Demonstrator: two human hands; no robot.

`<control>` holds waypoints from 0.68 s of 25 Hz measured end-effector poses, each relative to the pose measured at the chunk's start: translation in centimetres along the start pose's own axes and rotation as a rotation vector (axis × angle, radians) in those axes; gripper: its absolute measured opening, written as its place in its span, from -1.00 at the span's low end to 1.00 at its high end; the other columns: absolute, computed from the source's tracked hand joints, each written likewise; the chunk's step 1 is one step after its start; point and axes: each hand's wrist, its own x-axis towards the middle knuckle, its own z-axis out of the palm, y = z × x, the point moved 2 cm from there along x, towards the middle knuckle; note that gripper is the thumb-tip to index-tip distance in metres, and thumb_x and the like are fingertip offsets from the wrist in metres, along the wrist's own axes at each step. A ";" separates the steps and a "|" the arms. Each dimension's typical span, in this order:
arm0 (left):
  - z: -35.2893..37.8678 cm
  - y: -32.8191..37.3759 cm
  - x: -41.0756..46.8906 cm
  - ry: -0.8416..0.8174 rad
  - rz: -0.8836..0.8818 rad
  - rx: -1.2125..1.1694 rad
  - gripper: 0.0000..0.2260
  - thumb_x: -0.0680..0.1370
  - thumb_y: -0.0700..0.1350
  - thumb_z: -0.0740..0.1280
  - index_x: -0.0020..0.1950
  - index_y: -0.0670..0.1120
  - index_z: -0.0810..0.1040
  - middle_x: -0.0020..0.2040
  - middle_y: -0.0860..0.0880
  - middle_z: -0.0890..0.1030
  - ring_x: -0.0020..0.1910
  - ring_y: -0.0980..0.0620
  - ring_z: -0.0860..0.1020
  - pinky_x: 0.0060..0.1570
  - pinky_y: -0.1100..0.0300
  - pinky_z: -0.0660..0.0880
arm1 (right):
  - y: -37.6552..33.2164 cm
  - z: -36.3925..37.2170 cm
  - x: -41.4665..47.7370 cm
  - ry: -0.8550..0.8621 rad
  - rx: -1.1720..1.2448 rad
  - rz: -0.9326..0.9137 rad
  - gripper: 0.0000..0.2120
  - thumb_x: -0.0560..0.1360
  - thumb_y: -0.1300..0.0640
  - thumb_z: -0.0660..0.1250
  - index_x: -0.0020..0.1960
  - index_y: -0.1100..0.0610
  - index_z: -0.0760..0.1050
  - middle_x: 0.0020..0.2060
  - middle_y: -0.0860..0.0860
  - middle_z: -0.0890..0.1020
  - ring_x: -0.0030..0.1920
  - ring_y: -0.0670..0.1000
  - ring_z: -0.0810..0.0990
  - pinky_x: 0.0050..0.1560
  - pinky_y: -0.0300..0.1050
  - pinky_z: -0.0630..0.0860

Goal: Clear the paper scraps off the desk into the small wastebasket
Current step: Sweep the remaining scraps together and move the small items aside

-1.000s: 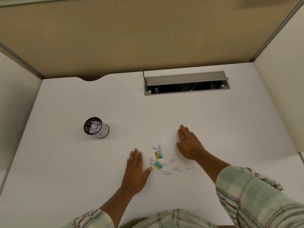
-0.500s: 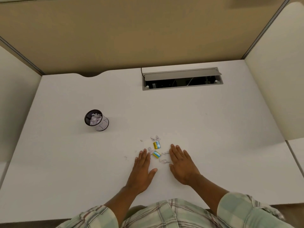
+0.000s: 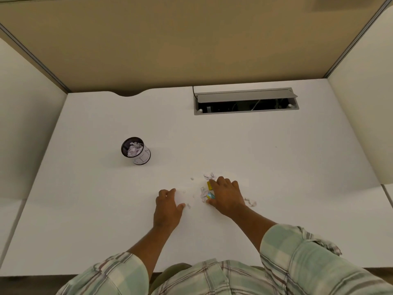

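Observation:
Small white paper scraps (image 3: 203,192) and two yellow-and-blue scraps (image 3: 210,195) lie in a loose pile on the white desk (image 3: 276,167). My right hand (image 3: 227,196) rests palm down over the right part of the pile, fingers curled over the coloured bits. My left hand (image 3: 168,206) lies on the desk left of the pile, fingers bent, a scrap (image 3: 188,206) by its thumb. A few scraps (image 3: 251,202) sit right of my right hand. The small black mesh wastebasket (image 3: 136,151), holding crumpled paper, stands far left of the pile.
An open grey cable tray (image 3: 246,101) is set into the desk at the back. Beige partition walls (image 3: 191,39) close in the back and both sides. The desk's near edge is close to my body.
My right hand has slid left onto the pile, covering the coloured scraps. My left hand has curled its fingers and stayed left of the pile.

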 end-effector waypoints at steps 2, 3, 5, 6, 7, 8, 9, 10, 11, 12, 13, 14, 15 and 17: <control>0.1 -0.1 0.3 -0.015 0.000 -0.035 -0.47 0.56 -0.01 0.44 0.48 -0.08 0.40 0.34 -0.09 0.39 0.29 -0.11 0.49 0.23 0.03 0.56 | -0.2 0.4 0.1 0.000 0.002 0.003 -0.49 0.52 -0.14 0.34 0.38 0.04 0.35 0.18 0.08 0.50 0.17 0.16 0.48 0.16 0.10 0.36; 0.2 -0.1 0.5 -0.016 0.003 -0.056 -0.50 0.56 -0.04 0.45 0.46 -0.09 0.43 0.32 -0.09 0.41 0.25 -0.11 0.53 0.24 0.05 0.55 | -0.2 0.5 0.1 0.001 0.004 0.004 -0.52 0.53 -0.10 0.35 0.37 0.04 0.35 0.18 0.08 0.50 0.17 0.16 0.49 0.16 0.10 0.36; 0.3 0.1 0.8 -0.025 0.006 -0.088 -0.56 0.55 -0.10 0.45 0.41 -0.11 0.47 0.30 -0.09 0.44 0.22 -0.10 0.56 0.25 0.09 0.54 | -0.2 0.7 0.1 0.002 0.011 0.009 -0.51 0.53 -0.03 0.36 0.40 0.04 0.33 0.19 0.07 0.50 0.18 0.16 0.50 0.16 0.10 0.36; 0.4 0.2 0.9 -0.035 0.016 -0.098 -0.57 0.55 -0.12 0.46 0.40 -0.11 0.49 0.28 -0.09 0.45 0.20 -0.09 0.57 0.25 0.10 0.54 | -0.1 0.7 0.2 0.002 0.011 0.010 -0.49 0.53 0.00 0.36 0.42 0.03 0.31 0.19 0.07 0.51 0.18 0.16 0.51 0.16 0.10 0.35; 0.6 0.3 1.0 -0.045 0.029 -0.112 -0.57 0.54 -0.12 0.47 0.39 -0.12 0.50 0.26 -0.08 0.46 0.17 -0.10 0.58 0.24 0.09 0.54 | -0.1 0.5 0.2 -0.002 0.005 0.006 -0.49 0.53 0.02 0.36 0.43 0.03 0.31 0.18 0.06 0.53 0.17 0.16 0.52 0.16 0.10 0.35; 0.7 0.4 1.1 -0.055 0.037 -0.129 -0.57 0.53 -0.12 0.48 0.37 -0.11 0.51 0.24 -0.08 0.47 0.15 -0.10 0.59 0.23 0.08 0.55 | -0.2 0.3 0.3 -0.004 -0.006 -0.001 -0.53 0.54 0.03 0.36 0.40 0.03 0.34 0.16 0.06 0.53 0.16 0.16 0.52 0.15 0.10 0.34; 0.7 0.6 1.1 -0.061 0.040 -0.145 -0.57 0.52 -0.11 0.50 0.36 -0.11 0.52 0.23 -0.08 0.47 0.13 -0.11 0.59 0.22 0.07 0.56 | -0.2 0.1 0.3 -0.003 -0.016 -0.009 -0.59 0.54 0.03 0.36 0.35 0.03 0.37 0.14 0.07 0.53 0.15 0.16 0.52 0.15 0.10 0.34; 0.6 0.7 1.2 -0.063 0.039 -0.157 -0.57 0.50 -0.11 0.51 0.35 -0.10 0.53 0.23 -0.07 0.48 0.13 -0.11 0.60 0.22 0.06 0.56 | -0.2 0.0 0.3 0.001 -0.021 -0.013 -0.62 0.53 0.03 0.37 0.30 0.05 0.39 0.13 0.07 0.53 0.14 0.16 0.51 0.14 0.10 0.34; 0.6 0.7 1.3 -0.062 0.037 -0.169 -0.56 0.50 -0.10 0.52 0.35 -0.10 0.53 0.23 -0.07 0.48 0.13 -0.11 0.60 0.22 0.05 0.56 | -0.3 -0.2 0.4 0.008 -0.015 -0.009 -0.63 0.52 0.02 0.38 0.27 0.06 0.40 0.12 0.08 0.52 0.14 0.16 0.51 0.14 0.10 0.35; 0.5 0.7 1.4 -0.058 0.034 -0.174 -0.56 0.50 -0.10 0.52 0.34 -0.09 0.53 0.22 -0.07 0.48 0.13 -0.11 0.60 0.21 0.06 0.56 | -0.3 -0.3 0.4 0.014 0.001 0.002 -0.62 0.50 0.02 0.38 0.26 0.07 0.40 0.12 0.07 0.52 0.13 0.16 0.51 0.14 0.10 0.35; 0.5 0.6 1.5 -0.051 0.033 -0.174 -0.57 0.50 -0.11 0.51 0.34 -0.10 0.53 0.22 -0.06 0.48 0.13 -0.10 0.60 0.21 0.07 0.56 | -0.3 -0.5 0.5 0.022 0.026 0.016 -0.62 0.49 0.02 0.38 0.25 0.08 0.41 0.10 0.06 0.52 0.12 0.15 0.51 0.12 0.09 0.36; 0.4 0.5 1.7 -0.045 0.032 -0.164 -0.57 0.50 -0.11 0.51 0.34 -0.10 0.53 0.22 -0.07 0.48 0.14 -0.10 0.59 0.21 0.08 0.56 | -0.2 -0.6 0.6 0.030 0.055 0.024 -0.65 0.48 0.03 0.38 0.22 0.07 0.42 0.07 0.05 0.54 0.10 0.14 0.52 0.11 0.09 0.36; 0.3 0.4 1.8 -0.042 0.030 -0.157 -0.58 0.50 -0.11 0.50 0.34 -0.10 0.53 0.23 -0.07 0.48 0.14 -0.09 0.58 0.21 0.10 0.55 | -0.2 -0.7 0.7 0.031 0.080 0.026 -0.70 0.47 0.05 0.36 0.17 0.07 0.44 0.04 0.04 0.56 0.08 0.14 0.53 0.09 0.08 0.36; 0.3 0.5 2.0 -0.046 0.025 -0.159 -0.58 0.51 -0.13 0.50 0.34 -0.10 0.53 0.23 -0.07 0.47 0.13 -0.09 0.58 0.22 0.12 0.54 | -0.2 -1.1 0.9 0.010 0.107 0.021 -0.84 0.47 0.11 0.32 0.04 0.03 0.46 -0.04 0.01 0.61 0.02 0.12 0.56 0.08 0.06 0.36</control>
